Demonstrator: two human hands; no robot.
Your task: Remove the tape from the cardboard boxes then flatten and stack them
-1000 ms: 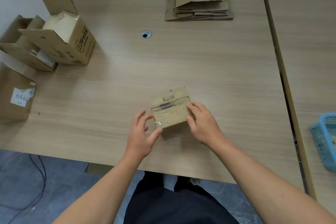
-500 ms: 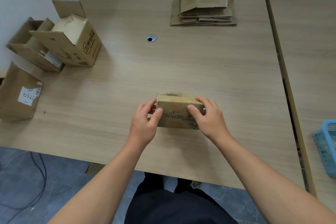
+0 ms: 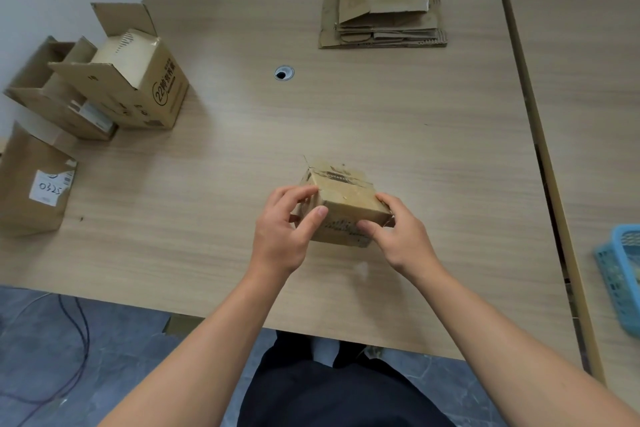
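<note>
Hands (image 3: 282, 230) (image 3: 398, 237) around small box (image 3: 346, 199), print illegible

Open box (image 3: 165, 94) reads "22"; white label (image 3: 52, 186) handwritten "03…"

Left hand (image 3: 284, 236), right hand (image 3: 398, 239), curled grip round box (image 3: 346, 199)

A small box (image 3: 346, 204) is held between a person's left hand (image 3: 280, 239) and right hand (image 3: 398, 236) over the front of the bench (image 3: 415, 135), with a stack of flattened boxes (image 3: 381, 21) far behind it, towards the right. Three more boxes (image 3: 138, 80) stand along the bench's left edge, a cable hole (image 3: 284, 73) lies between them and the stack, and a basket (image 3: 620, 274) rests on a second bench (image 3: 588, 80) to the right.
</note>
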